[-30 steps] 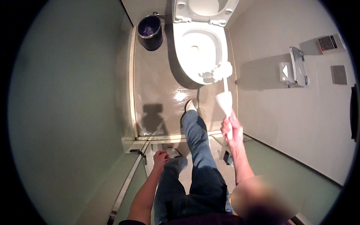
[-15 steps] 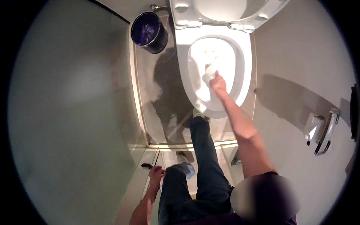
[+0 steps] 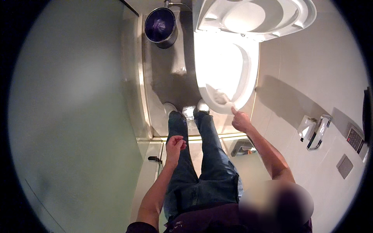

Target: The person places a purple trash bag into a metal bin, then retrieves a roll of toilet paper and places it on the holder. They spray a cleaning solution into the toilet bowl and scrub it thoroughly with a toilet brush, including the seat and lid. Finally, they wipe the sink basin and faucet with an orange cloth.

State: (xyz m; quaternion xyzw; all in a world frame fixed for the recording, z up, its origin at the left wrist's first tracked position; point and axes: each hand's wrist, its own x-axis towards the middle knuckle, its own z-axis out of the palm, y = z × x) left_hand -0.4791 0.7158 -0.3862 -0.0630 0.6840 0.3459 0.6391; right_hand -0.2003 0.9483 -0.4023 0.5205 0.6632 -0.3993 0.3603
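Observation:
My right hand (image 3: 241, 121) is closed around the handle end of a white toilet brush (image 3: 220, 97), just past the front rim of a white toilet (image 3: 253, 73). The brush head is down inside the bowl near its front wall and looks blurred. Strong glare washes out the bowl's far part. The seat and lid (image 3: 272, 17) are raised. My left hand (image 3: 175, 149) hangs over my left thigh with its fingers loosely bent and a little apart, and nothing shows in it.
A black bin (image 3: 174, 39) with a dark liner stands left of the toilet. Frosted glass (image 3: 77, 116) runs along the left, with a black handle (image 3: 154, 159) near my left forearm. On the right wall are a paper holder (image 3: 319, 132) and a control panel (image 3: 354, 139). A raised threshold crosses below my feet.
My right hand has drawn back from inside the bowl to its front rim, bringing the brush nearer. My left hand has moved up and right. My view has shifted, and both feet now stand by the toilet.

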